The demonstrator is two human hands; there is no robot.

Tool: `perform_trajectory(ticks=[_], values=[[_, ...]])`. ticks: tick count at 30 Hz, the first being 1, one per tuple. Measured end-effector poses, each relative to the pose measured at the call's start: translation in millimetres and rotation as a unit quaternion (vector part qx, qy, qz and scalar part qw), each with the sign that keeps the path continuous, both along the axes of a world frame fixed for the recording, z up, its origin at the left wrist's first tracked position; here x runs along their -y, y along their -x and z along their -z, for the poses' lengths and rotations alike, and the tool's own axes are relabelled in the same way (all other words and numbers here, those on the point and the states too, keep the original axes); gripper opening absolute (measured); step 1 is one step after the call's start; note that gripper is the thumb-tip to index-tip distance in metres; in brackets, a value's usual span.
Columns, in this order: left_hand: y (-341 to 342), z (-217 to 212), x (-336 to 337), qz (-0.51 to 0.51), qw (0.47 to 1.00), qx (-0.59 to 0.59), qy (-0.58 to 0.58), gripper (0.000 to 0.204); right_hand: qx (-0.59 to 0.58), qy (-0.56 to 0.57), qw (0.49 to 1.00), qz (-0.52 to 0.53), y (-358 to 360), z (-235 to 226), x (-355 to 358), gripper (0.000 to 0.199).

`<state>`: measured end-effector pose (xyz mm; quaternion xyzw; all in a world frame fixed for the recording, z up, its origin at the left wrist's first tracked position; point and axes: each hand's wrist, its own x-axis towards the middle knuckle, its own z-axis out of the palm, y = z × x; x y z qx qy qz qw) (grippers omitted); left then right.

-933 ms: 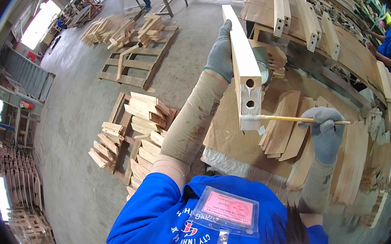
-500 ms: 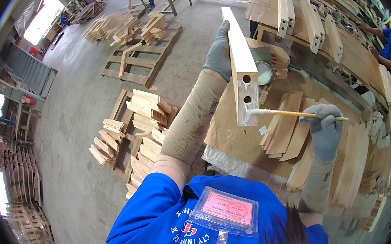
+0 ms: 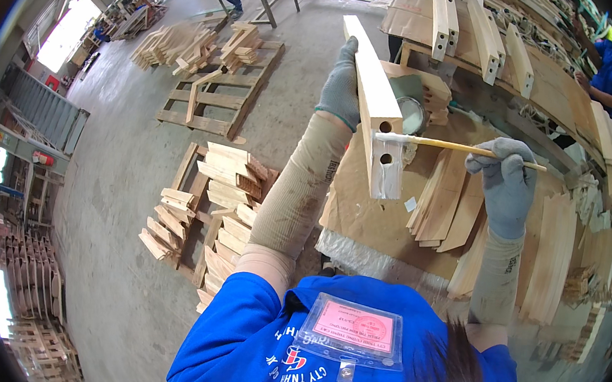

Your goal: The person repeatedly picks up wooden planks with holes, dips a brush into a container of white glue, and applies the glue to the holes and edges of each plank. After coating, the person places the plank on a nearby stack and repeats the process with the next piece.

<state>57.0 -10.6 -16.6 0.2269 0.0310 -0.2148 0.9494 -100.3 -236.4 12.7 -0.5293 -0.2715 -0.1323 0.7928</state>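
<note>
A long, pale wooden bar (image 3: 373, 76) with two round holes in its near end is held up over a brown cardboard sheet (image 3: 344, 213) by the grey-gloved left hand (image 3: 341, 87), whose clasping fingers are mostly hidden behind the wood. A slim brush with a yellowish wooden handle (image 3: 447, 144) is pinched between the thumb and fingers of the grey-gloved right hand (image 3: 503, 182), its white-coated tip set against the bar's end face, beside the upper hole.

Light bright, diffuse; window (image 3: 67, 34) blown out white at far left, pale sheen on floor (image 3: 119, 99). I see my right hand (image 3: 509, 185) sharply. Shade under near edge of bench (image 3: 560, 92), which bows; view's rim black.
</note>
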Motion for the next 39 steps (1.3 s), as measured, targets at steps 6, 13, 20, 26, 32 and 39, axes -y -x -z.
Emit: perform_trajectory(ticks=[6, 13, 20, 26, 32, 39], values=[[-2, 4, -8, 0.043, 0.997, 0.040, 0.044, 0.031, -0.008, 0.022, 0.999, -0.030, -3, 3, 1, 0.026], [-1, 1, -8, 0.024, 0.998, 0.037, 0.048, 0.033, -0.025, 0.044, 0.998, -0.046, 9, 6, 4, 0.027], [-4, 0, -6, 0.031, 0.998, 0.021, 0.055, 0.030, -0.040, 0.038, 0.997, -0.056, 16, 15, 11, 0.028], [-10, 5, -10, 0.038, 0.997, 0.049, 0.050, 0.033, -0.031, -0.018, 0.998, -0.056, 21, 12, 15, 0.025], [4, -4, -2, -0.083, 0.991, 0.055, -0.087, 0.030, 0.027, 0.095, 0.980, 0.173, 26, -22, 13, 0.019], [11, -12, 0, -0.174, 0.969, 0.075, -0.159, 0.034, 0.087, 0.280, 0.929, 0.224, 32, -52, -6, 0.009]])
